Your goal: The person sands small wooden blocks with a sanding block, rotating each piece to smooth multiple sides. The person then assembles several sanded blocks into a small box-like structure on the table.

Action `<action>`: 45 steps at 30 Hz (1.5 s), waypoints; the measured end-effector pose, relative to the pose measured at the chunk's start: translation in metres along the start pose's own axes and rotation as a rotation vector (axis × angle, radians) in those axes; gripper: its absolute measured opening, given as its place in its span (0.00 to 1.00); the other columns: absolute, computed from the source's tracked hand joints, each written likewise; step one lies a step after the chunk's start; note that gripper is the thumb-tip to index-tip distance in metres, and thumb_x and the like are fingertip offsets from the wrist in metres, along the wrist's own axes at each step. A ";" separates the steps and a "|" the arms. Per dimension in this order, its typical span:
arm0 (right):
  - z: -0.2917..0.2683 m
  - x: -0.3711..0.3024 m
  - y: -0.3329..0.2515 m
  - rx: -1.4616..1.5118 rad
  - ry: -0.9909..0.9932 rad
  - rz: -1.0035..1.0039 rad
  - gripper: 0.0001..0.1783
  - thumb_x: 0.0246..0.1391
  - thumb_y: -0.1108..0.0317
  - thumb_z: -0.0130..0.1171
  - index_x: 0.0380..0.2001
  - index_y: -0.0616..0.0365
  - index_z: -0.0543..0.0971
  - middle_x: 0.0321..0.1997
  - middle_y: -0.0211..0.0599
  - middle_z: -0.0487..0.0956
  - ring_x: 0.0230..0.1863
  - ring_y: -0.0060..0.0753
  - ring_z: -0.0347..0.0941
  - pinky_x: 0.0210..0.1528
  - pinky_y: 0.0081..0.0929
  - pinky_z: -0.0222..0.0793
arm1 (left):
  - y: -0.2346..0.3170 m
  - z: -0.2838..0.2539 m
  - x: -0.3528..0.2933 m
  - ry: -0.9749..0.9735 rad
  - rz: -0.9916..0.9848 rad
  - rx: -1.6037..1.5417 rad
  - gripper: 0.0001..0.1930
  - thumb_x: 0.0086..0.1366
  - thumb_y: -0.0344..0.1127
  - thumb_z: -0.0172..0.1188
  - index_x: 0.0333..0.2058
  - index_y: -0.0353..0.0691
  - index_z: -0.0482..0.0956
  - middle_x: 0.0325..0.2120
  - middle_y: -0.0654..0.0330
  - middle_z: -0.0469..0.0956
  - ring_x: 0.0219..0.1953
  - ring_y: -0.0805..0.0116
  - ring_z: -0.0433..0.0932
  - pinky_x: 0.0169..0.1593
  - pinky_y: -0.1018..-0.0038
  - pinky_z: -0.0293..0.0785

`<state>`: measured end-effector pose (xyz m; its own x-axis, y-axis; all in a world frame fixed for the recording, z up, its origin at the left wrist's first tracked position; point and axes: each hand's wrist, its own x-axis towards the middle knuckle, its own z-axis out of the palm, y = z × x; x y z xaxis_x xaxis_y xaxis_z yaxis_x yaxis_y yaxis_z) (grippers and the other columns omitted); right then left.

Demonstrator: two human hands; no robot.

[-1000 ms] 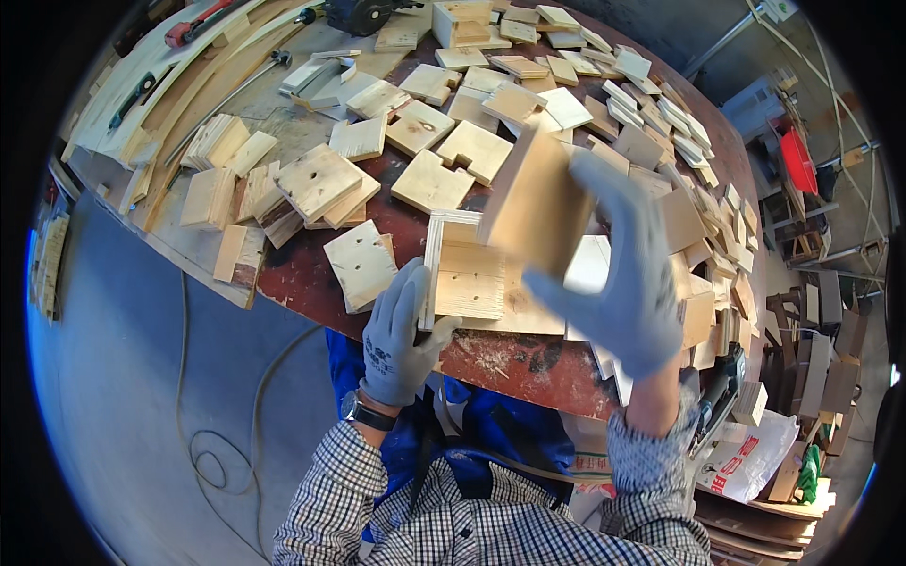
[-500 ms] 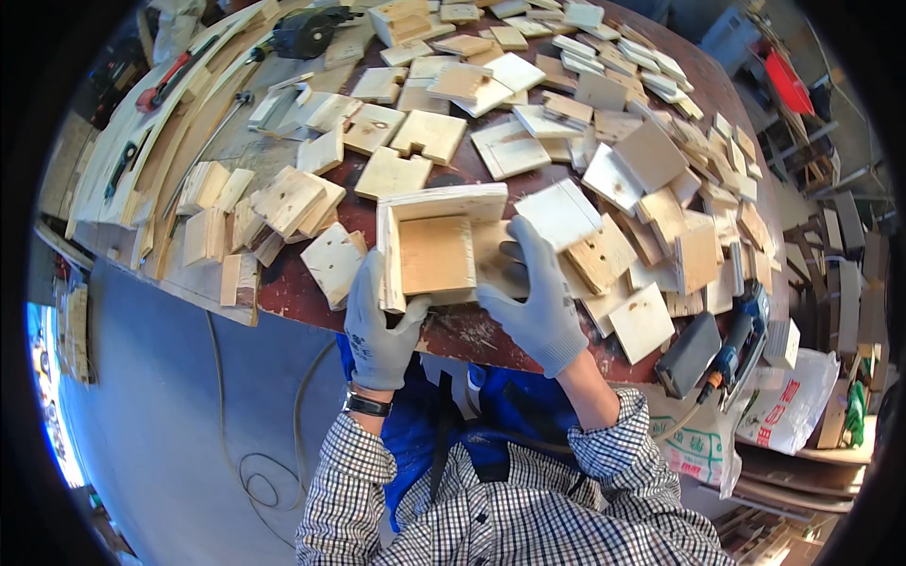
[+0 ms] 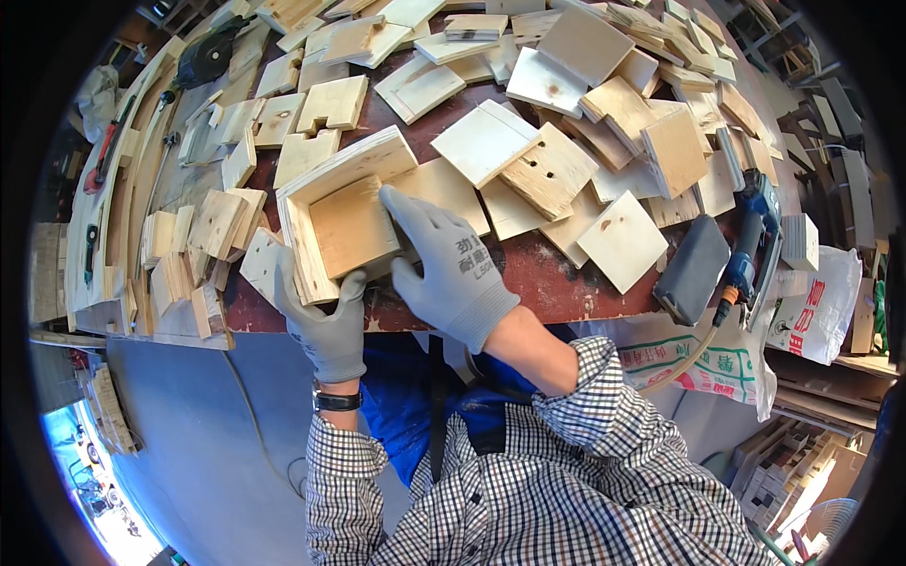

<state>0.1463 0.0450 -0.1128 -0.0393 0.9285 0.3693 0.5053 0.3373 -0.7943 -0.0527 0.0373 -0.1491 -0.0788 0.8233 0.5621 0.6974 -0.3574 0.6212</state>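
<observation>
A small plywood box (image 3: 363, 156), with raised walls on its far and left sides and a square wooden panel (image 3: 349, 226) inside, rests at the table's near edge. Fingers and thumb of my gloved left hand (image 3: 326, 325) close around its near left corner. My gloved right hand (image 3: 451, 269) reaches across to the panel's right edge, fingertips on top and thumb on the near side. Part of that edge is hidden by the glove. A flat wooden board (image 3: 444, 193) lies just right of the box, close to my right fingers.
Loose plywood pieces (image 3: 486, 141) cover much of the red-brown table (image 3: 585, 288). A blue corded power tool (image 3: 750, 231) and a dark grey block (image 3: 694, 269) sit at the right edge. Long wooden strips (image 3: 123, 217), a red-handled tool (image 3: 102, 160) and a black tool (image 3: 208, 57) lie left.
My right hand has moved left, from beside the box onto the panel's right edge. The left hand keeps its hold on the corner. The view has swung to the right.
</observation>
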 end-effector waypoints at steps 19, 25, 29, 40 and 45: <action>0.014 -0.005 -0.013 0.018 0.161 0.054 0.47 0.54 0.65 0.63 0.75 0.70 0.61 0.65 0.60 0.74 0.64 0.57 0.74 0.68 0.49 0.67 | -0.001 -0.005 0.002 -0.023 -0.054 0.077 0.52 0.57 0.37 0.83 0.74 0.37 0.58 0.68 0.50 0.63 0.72 0.50 0.65 0.76 0.55 0.63; 0.012 -0.005 -0.009 -0.170 0.100 -0.058 0.45 0.57 0.60 0.62 0.74 0.70 0.62 0.65 0.54 0.75 0.65 0.51 0.71 0.69 0.46 0.64 | 0.005 -0.004 0.004 -0.022 -0.066 0.049 0.51 0.57 0.35 0.83 0.73 0.35 0.59 0.68 0.50 0.63 0.71 0.51 0.67 0.74 0.56 0.65; 0.003 0.011 -0.008 -0.278 -0.111 -0.010 0.46 0.59 0.56 0.64 0.74 0.70 0.62 0.63 0.51 0.76 0.60 0.47 0.73 0.64 0.44 0.67 | 0.006 -0.002 0.005 -0.022 -0.077 0.007 0.50 0.57 0.34 0.82 0.72 0.34 0.59 0.68 0.49 0.65 0.70 0.52 0.68 0.74 0.57 0.66; -0.099 -0.007 -0.015 -0.611 0.164 0.024 0.45 0.54 0.48 0.72 0.68 0.61 0.69 0.63 0.46 0.75 0.62 0.48 0.71 0.60 0.48 0.66 | 0.003 0.000 0.002 -0.008 -0.164 -0.182 0.51 0.58 0.46 0.83 0.72 0.34 0.60 0.68 0.50 0.68 0.69 0.56 0.70 0.74 0.59 0.66; -0.158 -0.001 0.025 -1.028 -0.068 0.128 0.52 0.48 0.36 0.74 0.66 0.60 0.71 0.64 0.46 0.74 0.65 0.51 0.70 0.62 0.48 0.65 | -0.004 0.009 0.002 0.092 -0.053 -0.090 0.49 0.55 0.52 0.84 0.68 0.34 0.69 0.64 0.47 0.76 0.64 0.53 0.78 0.68 0.60 0.74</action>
<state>0.2949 0.0280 -0.0565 0.0343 0.9655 0.2581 0.9994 -0.0304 -0.0190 -0.0492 0.0444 -0.1548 -0.1820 0.7996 0.5723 0.6239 -0.3559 0.6957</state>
